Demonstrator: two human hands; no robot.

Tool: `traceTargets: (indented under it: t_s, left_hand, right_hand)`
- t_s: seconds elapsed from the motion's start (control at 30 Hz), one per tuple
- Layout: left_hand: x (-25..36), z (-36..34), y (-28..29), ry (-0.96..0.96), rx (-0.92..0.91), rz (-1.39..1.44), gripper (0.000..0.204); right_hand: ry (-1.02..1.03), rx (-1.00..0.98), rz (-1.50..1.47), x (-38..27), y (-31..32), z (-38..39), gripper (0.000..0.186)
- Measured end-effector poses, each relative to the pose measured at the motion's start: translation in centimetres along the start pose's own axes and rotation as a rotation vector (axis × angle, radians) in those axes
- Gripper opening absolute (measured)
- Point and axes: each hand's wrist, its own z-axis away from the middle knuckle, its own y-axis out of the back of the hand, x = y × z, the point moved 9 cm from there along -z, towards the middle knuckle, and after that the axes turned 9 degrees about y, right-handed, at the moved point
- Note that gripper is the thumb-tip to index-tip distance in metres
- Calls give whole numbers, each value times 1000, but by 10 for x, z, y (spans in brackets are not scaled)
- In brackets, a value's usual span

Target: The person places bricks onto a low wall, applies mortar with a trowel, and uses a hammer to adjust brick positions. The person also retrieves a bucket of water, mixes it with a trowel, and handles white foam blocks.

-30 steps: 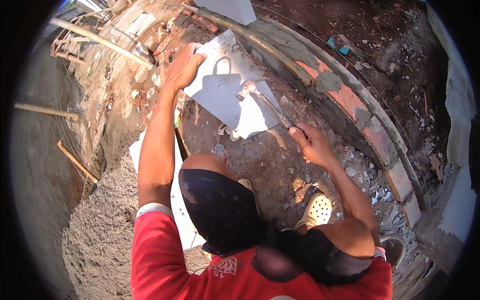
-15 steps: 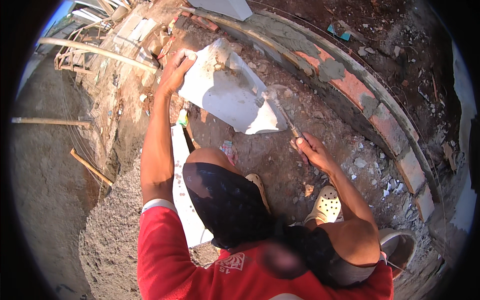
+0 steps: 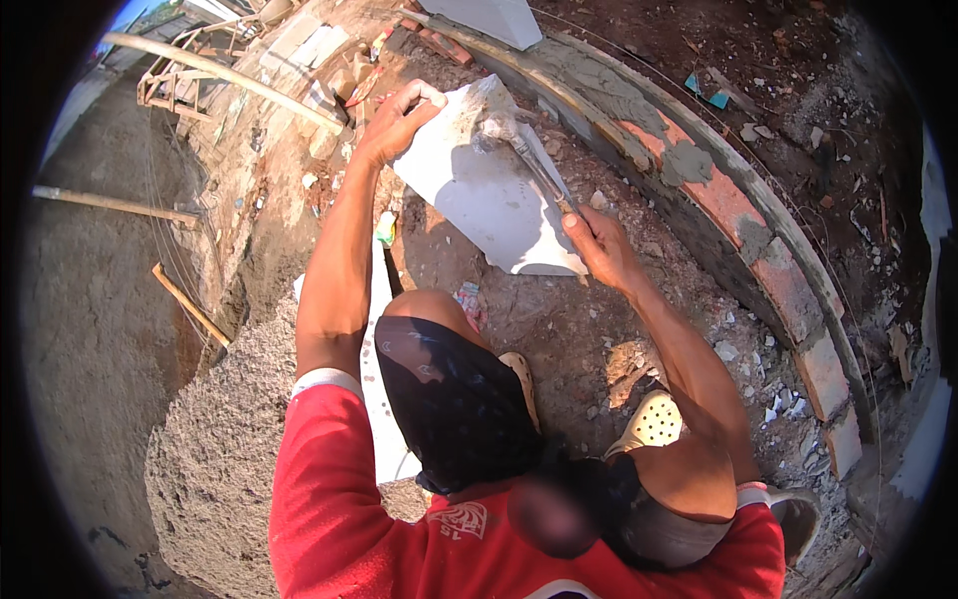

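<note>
A large white tile (image 3: 469, 200) slants over the dirt in front of me, with a rough grey-brown patch near its far corner. My left hand (image 3: 407, 118) grips its upper left edge. In my right hand (image 3: 599, 245) is a hammer-like tool (image 3: 542, 175) with a slim handle. Its pale head lies over the rough patch and is blurred, so I cannot tell whether it touches the tile. My bent knees and a cream clog (image 3: 654, 421) show below.
A curved low brick wall (image 3: 714, 190) with grey mortar runs along the right. A white block (image 3: 494, 18) stands at its far end. A long white strip (image 3: 391, 439) lies beside my left knee, next to a grey sand heap (image 3: 225, 449). A bucket (image 3: 798, 524) sits at lower right.
My right hand has moved up and left, bringing the tool's head from the tile's right side to its far rough patch. The left hand keeps its hold while the view shifts slightly.
</note>
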Motion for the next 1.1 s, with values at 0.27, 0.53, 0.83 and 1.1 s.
traceTargets:
  t_s: [0.27, 0.53, 0.83, 1.1]
  left_hand:
    - [-4, 4, 0, 4, -9, 16, 37]
    - [7, 6, 0, -64, 25, -9, 30]
    - [-10, -1, -1, -98, 15, 15, 29]
    - [-27, -20, 0, -14, -2, 84, 33]
  right_hand:
    - [-245, 13, -249, 44, -13, 64, 60]
    - [-6, -7, -114, -6, -3, 2, 60]
    - [-584, 164, -499, 119, -62, 179, 48]
    - [-302, 163, -395, 95, -60, 144, 49]
